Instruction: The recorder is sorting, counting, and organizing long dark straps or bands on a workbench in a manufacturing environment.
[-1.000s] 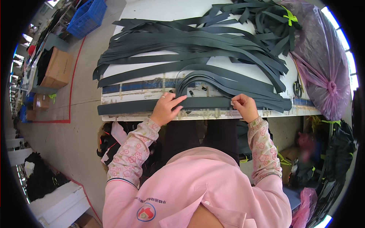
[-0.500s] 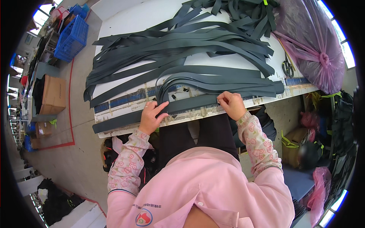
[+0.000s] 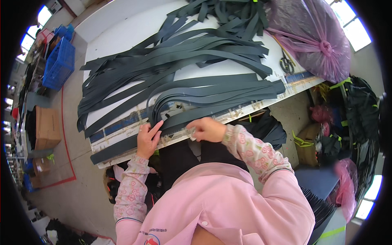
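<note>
Along the table's near edge, a long dark grey-green strip [image 3: 118, 149] of flat webbing lies under my left hand [image 3: 148, 141]. The fingers of that hand are bent and close together on the strip, beside the curved end of a looped bundle of strips [image 3: 204, 94]. My right hand [image 3: 209, 130] is off the strips, just over the table's front edge. Its fingertips are pinched on a small whitish piece [image 3: 193, 138], too small to name. Behind the bundle, a wide heap of similar strips [image 3: 163, 57] spreads across the white table [image 3: 118, 26].
Black-handled scissors [image 3: 286, 64] lie at the right, near a tied pink plastic bag [image 3: 312, 41]. More tangled strips [image 3: 241, 18] sit at the back. To the left stand a blue crate [image 3: 59, 63] and a cardboard box [image 3: 47, 128]. Dark bundles [image 3: 265, 132] are below the table.
My right hand has left the strip, moving left and toward me, and a whitish piece now shows at its fingertips. My left hand stays by the bundle's curved end. The whole view has shifted and tilted.
</note>
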A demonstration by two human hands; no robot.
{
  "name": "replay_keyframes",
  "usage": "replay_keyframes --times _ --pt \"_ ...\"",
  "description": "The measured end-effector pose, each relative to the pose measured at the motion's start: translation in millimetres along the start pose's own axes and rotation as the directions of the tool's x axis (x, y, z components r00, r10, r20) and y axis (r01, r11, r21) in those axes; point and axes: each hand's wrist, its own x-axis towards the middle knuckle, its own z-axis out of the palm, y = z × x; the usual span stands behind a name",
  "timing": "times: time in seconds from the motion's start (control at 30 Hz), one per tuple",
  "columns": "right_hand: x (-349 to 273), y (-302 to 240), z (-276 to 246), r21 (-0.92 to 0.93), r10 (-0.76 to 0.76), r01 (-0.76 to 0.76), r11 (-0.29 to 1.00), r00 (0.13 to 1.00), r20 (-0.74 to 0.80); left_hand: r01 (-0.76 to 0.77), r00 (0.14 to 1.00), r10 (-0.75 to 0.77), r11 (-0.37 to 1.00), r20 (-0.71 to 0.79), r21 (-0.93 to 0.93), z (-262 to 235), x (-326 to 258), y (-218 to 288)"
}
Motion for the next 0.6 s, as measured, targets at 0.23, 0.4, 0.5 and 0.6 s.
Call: replay_keyframes --times 0.23,0.4,0.5,0.6 --pt "70.1 -14.4 10.4 -0.487 -0.389 0.107 0.867 0.756 -0.526 0.002 1.000 -0.002 0.999 0.004 0.033 -0.1 -3.6 -2.7" --pt "70.6 -18.3 51.1 -0.235 -0.240 0.157 0.959 0.892 -0.384 -0.006 1.000 0.006 1.000 -0.006 0.022 3.2 -2.4 -6.6" --pt "70.4 -11.0 62.5 -0.196 -0.243 0.180 0.964 0.896 -0.372 0.006 1.000 -0.006 1.000 0.012 -0.017 8.3 2.4 -6.5" --pt "72.4 -18.5 71.3 -0.301 -0.277 0.170 0.938 0.891 -0.360 0.005 1.000 -0.005 0.998 -0.003 -0.056 7.0 -2.1 -9.4"
